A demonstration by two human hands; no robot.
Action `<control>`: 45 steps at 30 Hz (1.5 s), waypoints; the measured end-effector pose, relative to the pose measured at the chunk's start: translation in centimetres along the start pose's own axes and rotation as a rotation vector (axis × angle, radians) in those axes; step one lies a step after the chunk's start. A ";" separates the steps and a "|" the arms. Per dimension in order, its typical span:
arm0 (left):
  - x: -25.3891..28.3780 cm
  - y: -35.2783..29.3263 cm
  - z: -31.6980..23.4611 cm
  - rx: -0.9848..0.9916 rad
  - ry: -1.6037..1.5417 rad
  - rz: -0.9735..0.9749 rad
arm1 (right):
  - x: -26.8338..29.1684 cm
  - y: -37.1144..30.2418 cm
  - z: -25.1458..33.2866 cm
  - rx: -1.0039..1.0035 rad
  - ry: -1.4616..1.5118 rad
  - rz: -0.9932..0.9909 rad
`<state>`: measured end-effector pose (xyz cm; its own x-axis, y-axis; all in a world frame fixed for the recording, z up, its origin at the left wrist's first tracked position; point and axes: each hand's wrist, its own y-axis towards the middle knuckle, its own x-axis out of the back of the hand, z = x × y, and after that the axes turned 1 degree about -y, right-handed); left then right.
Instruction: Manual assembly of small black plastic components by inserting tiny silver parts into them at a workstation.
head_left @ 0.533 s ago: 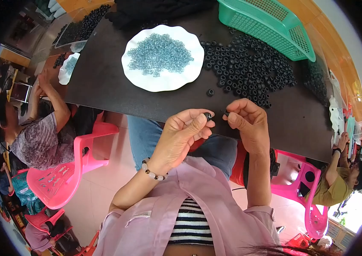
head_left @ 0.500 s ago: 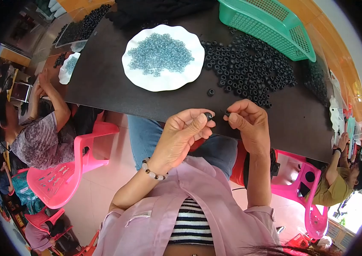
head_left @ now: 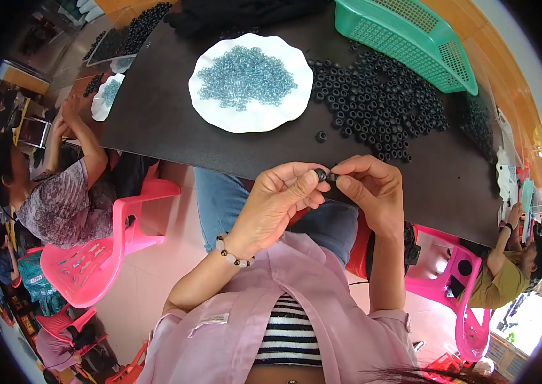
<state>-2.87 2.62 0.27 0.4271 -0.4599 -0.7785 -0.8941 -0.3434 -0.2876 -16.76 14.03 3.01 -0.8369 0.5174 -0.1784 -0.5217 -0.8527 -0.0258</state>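
Delicately, the left hand (head_left: 287,197) pinches a black ring-shaped bead (head_left: 321,175) between thumb and forefinger, its other fingers loosely curled. Just beside it, the right hand (head_left: 376,195) has thumb and forefinger nearly together on a tiny dark piece (head_left: 332,177), too covered by fingertips to identify. Both hands hover over the near edge of a dark table (head_left: 188,137); the upper frame edge crops a green plastic basket (head_left: 386,48).
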 end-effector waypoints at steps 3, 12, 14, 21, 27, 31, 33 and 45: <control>0.3 0.1 0.1 0.000 -0.001 0.008 | 0.1 0.0 0.1 -0.017 -0.022 0.036; 0.7 0.1 0.2 0.050 -0.104 0.037 | 0.0 -0.1 -0.5 0.123 -0.197 -0.018; 0.8 0.1 0.2 0.064 -0.123 0.034 | -0.2 0.0 -0.4 0.225 -0.290 -0.017; 1.0 0.0 0.3 0.040 -0.122 0.055 | -0.5 0.0 -0.5 0.287 -0.340 0.020; 1.2 -0.2 0.4 0.027 -0.113 0.062 | -0.7 -0.2 -0.6 0.226 -0.337 0.024; 1.3 -0.3 0.3 0.029 -0.097 0.056 | -0.7 -0.2 -0.6 0.210 -0.334 0.031; 1.3 -0.3 0.3 0.030 -0.098 0.053 | -0.7 -0.2 -0.7 0.208 -0.329 0.036; 1.9 -0.6 0.3 0.037 0.033 0.038 | -0.2 -0.3 -0.2 0.139 -0.315 0.123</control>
<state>-1.55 2.24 -1.16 0.3967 -0.4991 -0.7704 -0.9138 -0.2949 -0.2794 -16.40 14.17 2.83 -0.8936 0.4265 0.1400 -0.4132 -0.9034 0.1151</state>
